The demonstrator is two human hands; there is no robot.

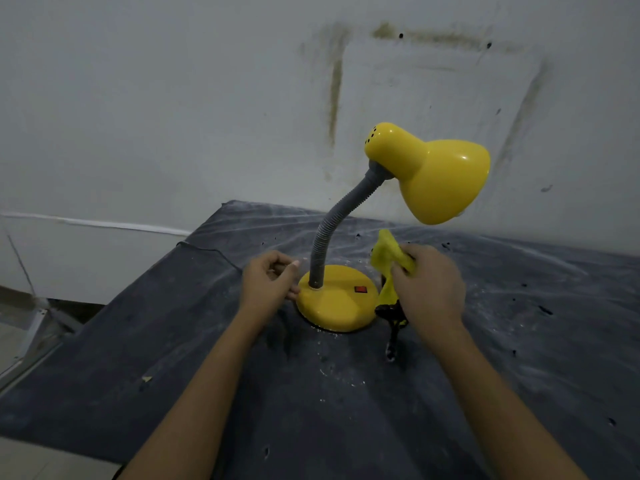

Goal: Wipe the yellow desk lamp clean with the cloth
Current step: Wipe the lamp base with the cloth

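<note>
Lamp (381, 237): standing upright on the dark surface (346, 410), near the wall (173, 116), shade tilting down to the right.
Left grip (268, 285): resting loosely curled against the left edge of the base (334, 304), holding nothing, seemingly steadying.
Right grip (429, 289): pinching the yellow cloth (389, 258), bunched and hanging just beside the base's right edge.
Cloth state: showing a dark, soiled lower end.
Progress: looking partway or early; yellow parts appearing glossy, though cleanliness staying hard to judge.
Remaining: likely wiping base, neck (332, 230), shade (436, 174).
</note>
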